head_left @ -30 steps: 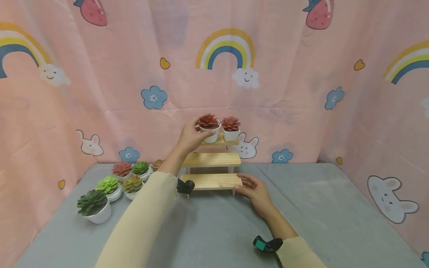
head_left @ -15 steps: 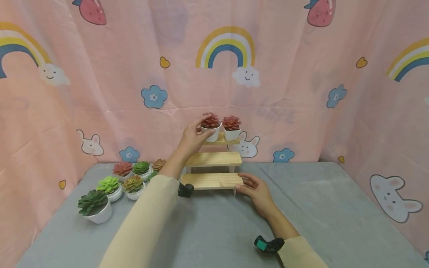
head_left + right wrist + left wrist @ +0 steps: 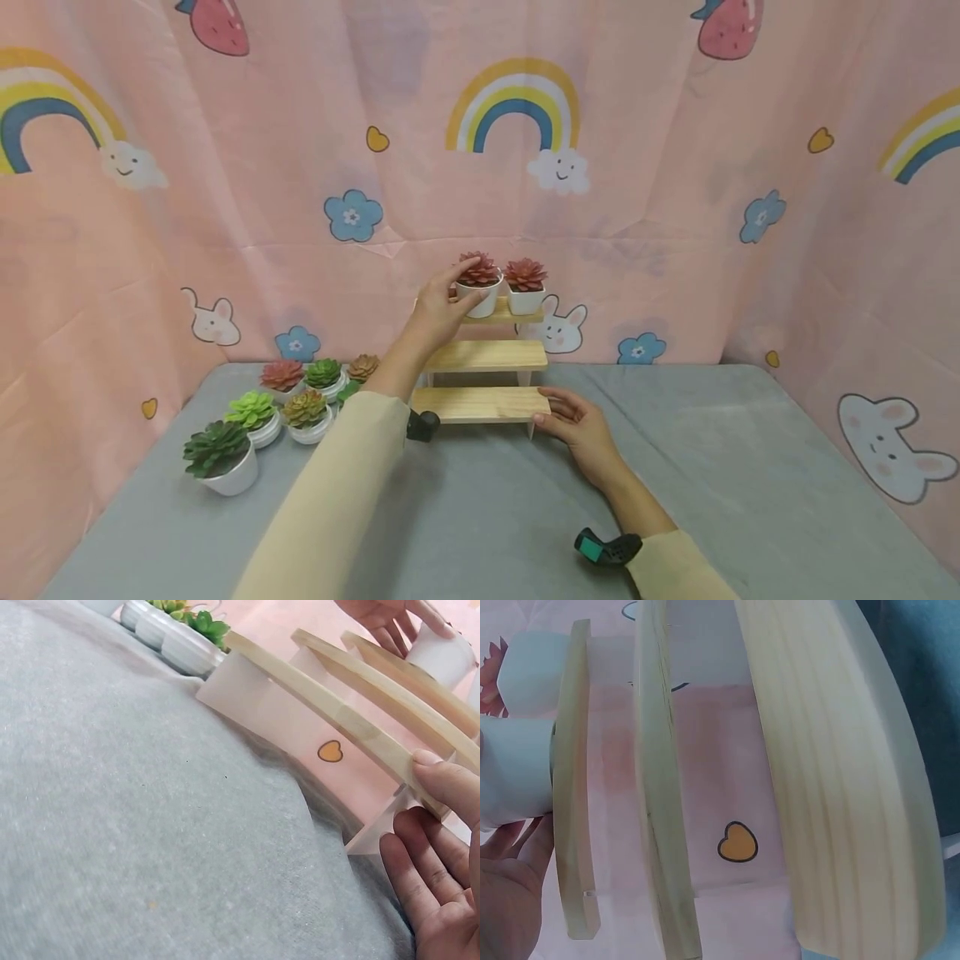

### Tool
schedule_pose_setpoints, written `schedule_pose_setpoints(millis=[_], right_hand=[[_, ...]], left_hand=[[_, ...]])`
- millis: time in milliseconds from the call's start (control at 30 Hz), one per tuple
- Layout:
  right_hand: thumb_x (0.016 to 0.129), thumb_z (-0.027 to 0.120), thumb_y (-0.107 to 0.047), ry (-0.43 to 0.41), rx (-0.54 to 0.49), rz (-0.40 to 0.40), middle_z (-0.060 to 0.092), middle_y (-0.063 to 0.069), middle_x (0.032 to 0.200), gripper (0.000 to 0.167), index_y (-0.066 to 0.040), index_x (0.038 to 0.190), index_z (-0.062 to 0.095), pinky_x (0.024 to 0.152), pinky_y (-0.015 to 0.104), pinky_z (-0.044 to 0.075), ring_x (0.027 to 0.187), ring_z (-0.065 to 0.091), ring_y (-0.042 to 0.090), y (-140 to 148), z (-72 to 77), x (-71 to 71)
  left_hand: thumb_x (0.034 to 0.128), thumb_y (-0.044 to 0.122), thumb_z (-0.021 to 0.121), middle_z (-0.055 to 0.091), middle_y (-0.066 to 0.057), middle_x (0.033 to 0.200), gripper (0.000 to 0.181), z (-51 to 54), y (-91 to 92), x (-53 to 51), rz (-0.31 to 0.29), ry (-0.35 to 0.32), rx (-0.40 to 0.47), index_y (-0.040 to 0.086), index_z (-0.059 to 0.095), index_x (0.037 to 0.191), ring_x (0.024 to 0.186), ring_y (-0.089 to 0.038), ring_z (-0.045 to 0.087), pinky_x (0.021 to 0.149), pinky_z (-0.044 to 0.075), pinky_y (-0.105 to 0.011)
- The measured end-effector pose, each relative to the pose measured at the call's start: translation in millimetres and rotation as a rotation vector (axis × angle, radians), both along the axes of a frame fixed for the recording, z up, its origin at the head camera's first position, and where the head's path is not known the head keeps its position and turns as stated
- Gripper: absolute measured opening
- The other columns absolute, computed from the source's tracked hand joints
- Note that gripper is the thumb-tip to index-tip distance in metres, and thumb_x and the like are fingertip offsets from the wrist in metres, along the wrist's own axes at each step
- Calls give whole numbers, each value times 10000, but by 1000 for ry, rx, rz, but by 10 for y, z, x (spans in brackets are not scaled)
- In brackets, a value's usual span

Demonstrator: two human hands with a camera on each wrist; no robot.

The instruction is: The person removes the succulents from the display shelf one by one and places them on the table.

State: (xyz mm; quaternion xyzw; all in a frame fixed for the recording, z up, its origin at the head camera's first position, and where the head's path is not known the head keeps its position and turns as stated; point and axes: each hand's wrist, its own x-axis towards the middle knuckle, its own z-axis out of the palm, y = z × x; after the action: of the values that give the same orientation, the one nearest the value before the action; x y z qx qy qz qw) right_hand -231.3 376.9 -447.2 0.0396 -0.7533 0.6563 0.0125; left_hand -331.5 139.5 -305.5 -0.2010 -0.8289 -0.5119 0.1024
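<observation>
A three-tier wooden stand (image 3: pixel 487 357) has light shelves and translucent side supports. My left hand (image 3: pixel 437 312) holds a red succulent in a round white pot (image 3: pixel 480 298) on the top shelf, thumb on the pot's near side and a finger over the leaves. In the left wrist view the base of this white pot (image 3: pixel 514 772) meets the shelf. Just right of it stands another red succulent in a squarish white pot (image 3: pixel 526 302). My right hand (image 3: pixel 581 433) grips the right end of the lowest shelf. The right wrist view shows its thumb on the shelf's edge (image 3: pixel 360 733).
Several potted succulents cluster on the grey cloth (image 3: pixel 480 517) to the left, among them a dark green one (image 3: pixel 231 477), a bright green one (image 3: pixel 252 408) and a red one (image 3: pixel 282 376). My left forearm partly hides this group. A pink patterned curtain (image 3: pixel 645 100) hangs behind.
A finger of my left hand has come further over the red leaves. The pot hardly moves relative to the stand, and my right hand keeps its grip. The head view has shifted slightly.
</observation>
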Motion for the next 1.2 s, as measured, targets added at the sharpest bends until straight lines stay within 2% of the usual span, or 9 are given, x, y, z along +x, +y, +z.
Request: schedule_pose_setpoints(millis=[200, 467, 667, 733, 933, 1067, 1200], right_hand=[[904, 768, -168, 6, 25, -6, 636, 258, 1341, 546, -48, 1398, 569, 824, 163, 568, 1014, 678, 11, 2, -13, -8], [904, 767, -164, 7, 29, -14, 636, 266, 1338, 552, -39, 1402, 564, 822, 161, 568, 1015, 681, 16, 19, -27, -3], [890, 783, -180, 9, 30, -13, 652, 243, 1327, 551, -58, 1388, 581, 821, 166, 569, 1019, 683, 24, 3, -7, -9], [891, 781, -176, 9, 30, -8, 647, 247, 1332, 555, -51, 1391, 577, 823, 167, 570, 1023, 683, 26, -3, -15, -15], [899, 773, -170, 12, 22, 6, 636, 264, 1340, 555, -30, 1395, 567, 818, 166, 573, 1020, 685, 30, -23, -26, -26], [909, 763, -172, 16, 23, 17, 630, 272, 1344, 556, -25, 1404, 556, 820, 163, 568, 1010, 680, 7, -21, -9, -13], [913, 758, -166, 16, 16, 19, 621, 275, 1353, 553, -29, 1409, 553, 823, 160, 563, 1006, 675, -13, 13, -3, -5]], left_hand=[[996, 260, 652, 554, -105, 1448, 517, -32, 3, -9, -9, 0, 15, 276, 503, 1491, 1271, -315, 606, 965, 585, -428], [994, 270, 654, 552, -100, 1445, 533, -41, 16, -9, -7, 10, -7, 279, 488, 1501, 1347, -314, 546, 1078, 524, -458], [989, 267, 659, 553, -109, 1421, 555, -31, -12, 7, -2, 24, -1, 255, 471, 1512, 1342, -297, 542, 1098, 509, -454], [987, 263, 662, 540, -113, 1432, 564, -33, -35, 27, -1, 13, 9, 255, 466, 1516, 1326, -304, 550, 1058, 535, -454], [974, 212, 678, 538, -126, 1441, 568, 1, -120, 127, -22, 17, 37, 256, 481, 1505, 1277, -338, 604, 928, 602, -445], [967, 199, 689, 517, -137, 1454, 579, 44, -187, 251, -34, 34, 36, 265, 482, 1504, 1285, -341, 602, 956, 599, -425], [964, 170, 694, 495, -135, 1468, 583, 67, -270, 431, -56, 52, 47, 252, 487, 1502, 1294, -343, 592, 1007, 576, -420]])
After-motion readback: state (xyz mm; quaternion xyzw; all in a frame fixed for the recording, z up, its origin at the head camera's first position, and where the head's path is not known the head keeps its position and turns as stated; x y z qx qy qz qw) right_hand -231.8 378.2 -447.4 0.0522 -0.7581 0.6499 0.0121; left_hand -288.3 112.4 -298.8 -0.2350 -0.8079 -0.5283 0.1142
